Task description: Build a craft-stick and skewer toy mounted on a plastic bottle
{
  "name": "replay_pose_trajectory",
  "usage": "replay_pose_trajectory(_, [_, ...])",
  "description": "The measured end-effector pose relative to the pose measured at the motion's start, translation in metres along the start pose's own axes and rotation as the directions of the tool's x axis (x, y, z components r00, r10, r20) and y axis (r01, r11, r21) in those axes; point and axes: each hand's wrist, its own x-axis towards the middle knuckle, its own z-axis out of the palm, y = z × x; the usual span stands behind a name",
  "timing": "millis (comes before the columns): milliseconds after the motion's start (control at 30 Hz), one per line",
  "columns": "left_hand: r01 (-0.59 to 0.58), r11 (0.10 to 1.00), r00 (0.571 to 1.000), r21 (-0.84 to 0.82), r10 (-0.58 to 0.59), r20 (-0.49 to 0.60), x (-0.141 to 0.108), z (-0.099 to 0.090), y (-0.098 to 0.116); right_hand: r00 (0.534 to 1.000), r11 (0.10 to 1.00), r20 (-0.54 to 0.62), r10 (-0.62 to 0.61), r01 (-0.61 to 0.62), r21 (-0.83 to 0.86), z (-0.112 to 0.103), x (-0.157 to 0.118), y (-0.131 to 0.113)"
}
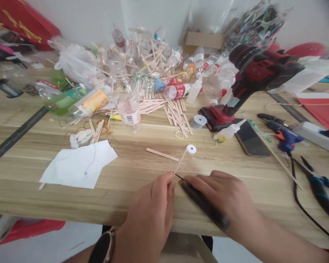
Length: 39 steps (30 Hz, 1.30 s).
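My left hand is closed, pinching the near end of a thin wooden stick between thumb and fingers. At the stick's far end is a small white disc with a dark centre. My right hand is wrapped round a black-handled tool with a thin dark tip; its exact kind is unclear. That tip points left and reaches the stick close to my left fingertips; whether it touches is hard to tell. A flat craft stick lies just beyond my hands.
White paper lies left. Craft sticks and plastic bottles crowd the back. A cordless drill, glue bottle, phone, glue gun and pliers are on the right. The table edge is close to me.
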Motion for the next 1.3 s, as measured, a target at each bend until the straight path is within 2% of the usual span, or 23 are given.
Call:
replay_pose_trajectory(67, [-0.038,0.999,0.995,0.020,0.040,-0.094,-0.001,0.006,-0.001,0.972,0.919,0.060,0.228,-0.235,0.316,0.005,0.001,-0.005])
replay_pose_trajectory(133, [-0.065,0.997,0.985,0.031,0.069,-0.156,-0.001,0.011,-0.002,0.906,0.726,0.209,0.369,-0.421,0.543,0.008,0.001,-0.011])
replay_pose_trajectory(267, [-0.115,0.993,0.978,-0.042,0.105,-0.181,0.000,0.013,-0.006,0.772,0.327,0.441,0.458,-0.608,0.723,0.009,0.001,-0.021])
replay_pose_trajectory(367, [-0.125,0.984,0.977,-0.125,0.100,-0.188,0.002,0.014,-0.009,0.613,-0.058,0.675,0.410,-0.721,0.690,0.013,0.000,-0.023])
replay_pose_trajectory(433, [-0.144,0.975,0.975,-0.167,0.111,-0.195,0.003,0.016,-0.013,0.535,-0.310,0.788,0.306,-0.726,0.614,0.018,-0.002,-0.023])
replay_pose_trajectory(500, [-0.188,0.960,0.967,-0.206,0.143,-0.213,0.004,0.018,-0.017,0.529,-0.504,0.823,0.205,-0.664,0.552,0.025,-0.004,-0.023])
replay_pose_trajectory(567, [-0.221,0.947,0.959,-0.235,0.167,-0.229,0.005,0.019,-0.021,0.561,-0.607,0.815,0.148,-0.599,0.522,0.029,-0.005,-0.023])
replay_pose_trajectory(633, [-0.212,0.944,0.963,-0.251,0.157,-0.221,0.005,0.018,-0.021,0.568,-0.576,0.811,0.141,-0.619,0.534,0.030,-0.006,-0.023])
replay_pose_trajectory(667, [-0.190,0.949,0.969,-0.253,0.140,-0.204,0.005,0.016,-0.020,0.568,-0.486,0.805,0.171,-0.662,0.571,0.029,-0.006,-0.023])
replay_pose_trajectory(700, [-0.165,0.954,0.975,-0.250,0.120,-0.187,0.005,0.014,-0.019,0.586,-0.332,0.773,0.243,-0.699,0.633,0.026,-0.006,-0.023])
replay_pose_trajectory(733, [-0.139,0.960,0.980,-0.243,0.098,-0.172,0.005,0.011,-0.016,0.631,-0.113,0.695,0.344,-0.707,0.698,0.024,-0.006,-0.023])
replay_pose_trajectory(800, [-0.090,0.970,0.988,-0.227,0.059,-0.140,0.004,0.004,-0.010,0.807,0.448,0.356,0.471,-0.566,0.692,0.018,-0.007,-0.020])
replay_pose_trajectory(833, [-0.068,0.973,0.992,-0.219,0.042,-0.122,0.004,0.000,-0.007,0.893,0.699,0.149,0.424,-0.428,0.573,0.016,-0.008,-0.018])
replay_pose_trajectory(867, [-0.054,0.976,0.994,-0.211,0.033,-0.104,0.004,-0.003,-0.005,0.950,0.872,-0.005,0.313,-0.285,0.398,0.013,-0.008,-0.016])
replay_pose_trajectory(900, [-0.047,0.979,0.996,-0.198,0.030,-0.088,0.005,-0.006,-0.003,0.979,0.964,-0.092,0.181,-0.158,0.215,0.011,-0.009,-0.013])
replay_pose_trajectory(967, [-0.043,0.986,0.998,-0.163,0.033,-0.060,0.005,-0.009,0.000,0.993,0.999,-0.118,-0.017,0.011,-0.054,0.008,-0.009,-0.009])
replay_pose_trajectory(1033, [-0.057,0.990,0.997,-0.129,0.050,-0.056,0.006,-0.010,0.000,0.995,0.996,-0.097,-0.039,0.031,-0.085,0.005,-0.007,-0.007])
replay_pose_trajectory(1100, [-0.094,0.990,0.994,-0.108,0.087,-0.064,0.006,-0.008,-0.002,0.991,0.981,-0.046,0.123,-0.114,0.157,0.005,-0.005,-0.010])
replay_pose_trajectory(1133, [-0.121,0.987,0.991,-0.102,0.114,-0.073,0.007,-0.007,-0.003,0.972,0.912,0.050,0.230,-0.234,0.336,0.006,-0.004,-0.012])
replay_pose_trajectory(1167, [-0.150,0.984,0.987,-0.097,0.142,-0.078,0.007,-0.006,-0.004,0.932,0.789,0.189,0.310,-0.364,0.495,0.007,-0.003,-0.014])
replay_pose_trajectory(1233, [-0.187,0.979,0.980,-0.085,0.180,-0.084,0.007,-0.004,-0.006,0.829,0.532,0.450,0.333,-0.559,0.636,0.009,-0.001,-0.017])
replay_pose_trajectory(1267, [-0.189,0.979,0.980,-0.080,0.183,-0.083,0.006,-0.004,-0.006,0.816,0.512,0.480,0.322,-0.577,0.636,0.010,-0.002,-0.017])
replay_pose_trajectory(1300, [-0.179,0.981,0.982,-0.079,0.172,-0.081,0.006,-0.004,-0.006,0.838,0.569,0.432,0.333,-0.543,0.617,0.011,-0.002,-0.016])
